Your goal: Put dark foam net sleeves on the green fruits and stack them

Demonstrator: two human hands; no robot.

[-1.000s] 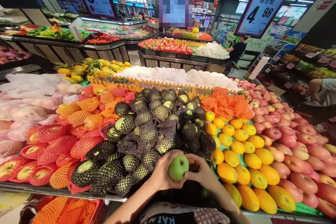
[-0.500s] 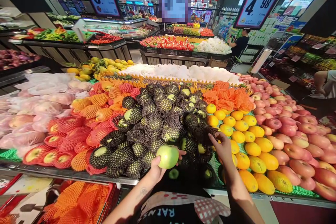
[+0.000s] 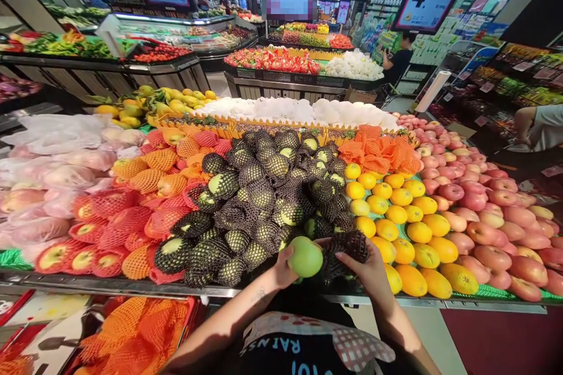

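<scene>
My left hand (image 3: 281,266) is closed around a bare green apple (image 3: 305,256), held just above the front of the fruit stand. My right hand (image 3: 367,266) grips a black foam net sleeve (image 3: 347,246) right beside the apple, its open end toward the fruit. Behind both hands lies a heap of green apples in black net sleeves (image 3: 264,199). My forearms come up from the bottom of the view.
Oranges (image 3: 404,228) lie to the right of the heap, pink apples (image 3: 484,217) further right, and fruit in red and orange nets (image 3: 132,211) to the left. A box of loose orange nets (image 3: 127,334) sits below the stand's metal edge (image 3: 109,288). A person (image 3: 539,129) stands at far right.
My right hand picked a black net sleeve off the heap and drew it back beside the apple. My left hand kept the apple and shifted slightly right.
</scene>
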